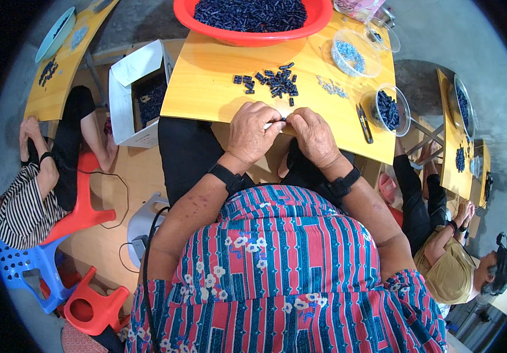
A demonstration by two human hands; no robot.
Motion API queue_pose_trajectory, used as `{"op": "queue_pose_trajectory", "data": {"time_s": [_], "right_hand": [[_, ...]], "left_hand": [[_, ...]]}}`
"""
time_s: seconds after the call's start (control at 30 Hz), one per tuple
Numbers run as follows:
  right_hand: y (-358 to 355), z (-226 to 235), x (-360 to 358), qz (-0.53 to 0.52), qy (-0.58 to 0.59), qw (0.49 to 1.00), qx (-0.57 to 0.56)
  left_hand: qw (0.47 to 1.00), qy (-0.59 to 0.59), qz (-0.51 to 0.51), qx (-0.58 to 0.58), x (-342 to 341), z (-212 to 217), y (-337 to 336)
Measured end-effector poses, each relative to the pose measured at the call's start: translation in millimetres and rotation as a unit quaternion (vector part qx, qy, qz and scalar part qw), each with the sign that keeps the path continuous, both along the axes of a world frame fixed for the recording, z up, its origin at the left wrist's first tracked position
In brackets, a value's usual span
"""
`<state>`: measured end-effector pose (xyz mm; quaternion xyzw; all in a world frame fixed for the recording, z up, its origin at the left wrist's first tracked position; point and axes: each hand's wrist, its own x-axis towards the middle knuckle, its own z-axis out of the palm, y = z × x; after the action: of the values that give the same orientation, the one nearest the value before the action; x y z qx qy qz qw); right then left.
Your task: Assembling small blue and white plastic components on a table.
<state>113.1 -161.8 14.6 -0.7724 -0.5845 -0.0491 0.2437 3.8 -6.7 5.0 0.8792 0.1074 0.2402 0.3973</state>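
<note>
My left hand (252,130) and my right hand (313,136) meet at the near edge of the yellow table (206,76). Both are closed, fingertips pinched around a small black piece (283,119); its exact kind is too small to make out. Something whitish shows at the left fingertips. Just beyond my hands lies a loose pile of short black plastic pieces (280,82). To its right, small silvery bits (332,87) are scattered. A slim black hand tool (363,123) lies right of my right hand, beside a clear tub of black pieces (389,110).
A red basin (253,39) full of black pieces stands at the far edge. Near it is a clear tub of silvery-blue bits (350,57). Left of the table stands an open white box (139,94). Two people sit at side tables, with red stools (92,303) at left.
</note>
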Motion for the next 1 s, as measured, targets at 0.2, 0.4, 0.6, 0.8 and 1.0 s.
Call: {"op": "queue_pose_trajectory", "data": {"time_s": [0.2, 0.4, 0.6, 0.8, 1.0], "right_hand": [[1.1, -4.2, 0.6, -0.038, 0.1, 0.994, 0.032], [-2.0, 10.7, 7.8, -0.083, 0.329, 0.94, 0.04], [2.6, 18.4, 9.5, -0.06, 0.338, 0.939, 0.009], [6.1, 16.7, 8.1, -0.052, 0.349, 0.935, 0.016], [9.5, 24.4, 9.6, -0.035, 0.363, 0.931, -0.005]], "left_hand": [[1.0, -0.009, -0.018, -0.014, -0.3, 0.1, 0.6], [1.0, -0.003, -0.01, 0.002, -1.5, 0.7, 0.4], [1.0, 0.005, -0.02, 0.0, -0.9, 1.4, 2.6], [0.999, -0.01, -0.011, -0.043, 1.5, 1.3, 1.8], [0.999, -0.006, -0.018, -0.034, 0.2, 2.1, 1.7]]}}
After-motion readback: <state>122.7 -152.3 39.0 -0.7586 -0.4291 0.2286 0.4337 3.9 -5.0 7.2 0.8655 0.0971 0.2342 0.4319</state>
